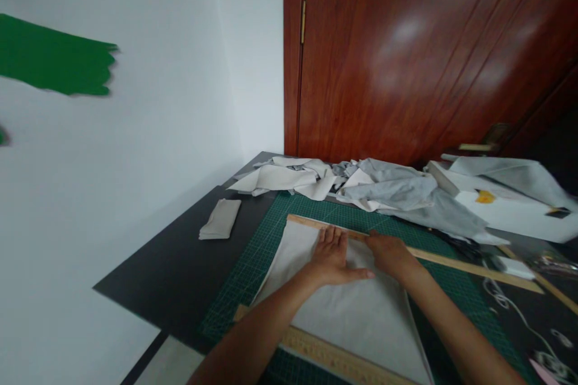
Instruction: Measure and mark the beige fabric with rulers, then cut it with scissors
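Note:
A light grey piece of cloth (352, 319) lies flat on a green cutting mat (241, 271). My left hand (333, 258) rests on the cloth, palm down, with its fingers stretched forward and the thumb spread to the right. Along the cloth's far edge runs a long wooden ruler (469, 266), which extends well to the right. My right hand (388, 252) is at that edge, its fingers curled at the ruler; the fingertips are partly hidden. A second wooden ruler (334, 356) crosses the near part of the cloth, under my left forearm.
A small folded cloth stack (221, 219) sits on the black tabletop (180, 271) at left. Crumpled fabric pieces (388, 183) line the back, beside a white box (510, 204). White cord (519, 313) lies at right. A wall and a wooden door (406, 60) border the table.

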Demonstrator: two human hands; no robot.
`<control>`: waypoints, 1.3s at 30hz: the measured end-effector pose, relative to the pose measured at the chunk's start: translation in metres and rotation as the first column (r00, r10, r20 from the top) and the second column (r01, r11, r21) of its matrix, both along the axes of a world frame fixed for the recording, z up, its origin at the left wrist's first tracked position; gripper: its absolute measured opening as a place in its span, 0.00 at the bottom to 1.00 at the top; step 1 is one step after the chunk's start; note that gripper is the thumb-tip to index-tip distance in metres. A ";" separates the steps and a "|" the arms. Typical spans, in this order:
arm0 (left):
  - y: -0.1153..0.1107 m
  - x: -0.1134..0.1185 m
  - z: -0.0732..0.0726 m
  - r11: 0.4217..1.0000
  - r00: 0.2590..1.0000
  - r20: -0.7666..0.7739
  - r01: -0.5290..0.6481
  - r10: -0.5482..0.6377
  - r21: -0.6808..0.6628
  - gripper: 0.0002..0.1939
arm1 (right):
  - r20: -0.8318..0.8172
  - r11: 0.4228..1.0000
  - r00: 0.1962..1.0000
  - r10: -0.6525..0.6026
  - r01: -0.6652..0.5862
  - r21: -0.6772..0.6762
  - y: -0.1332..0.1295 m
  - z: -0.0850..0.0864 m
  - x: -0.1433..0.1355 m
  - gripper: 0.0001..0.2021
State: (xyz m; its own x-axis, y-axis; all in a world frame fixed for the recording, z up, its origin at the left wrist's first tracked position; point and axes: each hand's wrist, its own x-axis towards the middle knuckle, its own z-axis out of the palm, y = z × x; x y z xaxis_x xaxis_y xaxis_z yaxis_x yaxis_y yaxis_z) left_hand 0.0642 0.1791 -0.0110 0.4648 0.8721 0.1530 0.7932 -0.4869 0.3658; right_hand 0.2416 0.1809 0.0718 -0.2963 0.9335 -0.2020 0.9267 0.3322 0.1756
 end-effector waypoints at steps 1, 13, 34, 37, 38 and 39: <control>-0.001 0.001 -0.002 1.000 1.000 0.000 0.002 -0.002 0.015 0.64 | 0.004 1.000 1.000 -0.001 0.001 -0.004 0.001 -0.001 0.000 0.22; -0.006 0.012 -0.003 0.997 0.997 0.018 -0.075 0.075 0.012 0.58 | -0.009 0.999 0.999 -0.033 0.033 -0.036 0.007 -0.016 -0.004 0.20; 0.005 0.018 -0.013 0.981 0.992 0.015 -0.128 0.127 0.146 0.53 | 0.101 0.989 0.985 -0.141 0.146 -0.038 0.008 -0.014 -0.020 0.25; 0.004 0.018 -0.011 0.984 0.991 -0.010 -0.132 0.135 0.118 0.55 | 0.112 0.990 0.986 -0.127 0.133 -0.043 0.008 -0.015 -0.022 0.26; 0.003 0.017 -0.010 0.986 0.991 -0.017 -0.131 0.133 0.107 0.55 | 0.118 0.990 0.985 -0.130 0.136 -0.047 0.007 -0.015 -0.023 0.26; 0.003 0.017 -0.010 0.987 0.991 -0.023 -0.128 0.131 0.096 0.55 | 0.124 0.988 0.983 -0.137 0.144 -0.052 0.007 -0.015 -0.023 0.27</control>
State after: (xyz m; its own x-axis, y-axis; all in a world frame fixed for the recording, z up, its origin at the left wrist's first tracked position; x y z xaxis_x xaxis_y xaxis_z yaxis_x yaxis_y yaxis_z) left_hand 0.0816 0.1821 -0.0210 0.3547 0.9074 0.2255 0.8612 -0.4109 0.2990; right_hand 0.2184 0.1875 0.0569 -0.1333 0.9492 -0.2851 0.9383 0.2135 0.2720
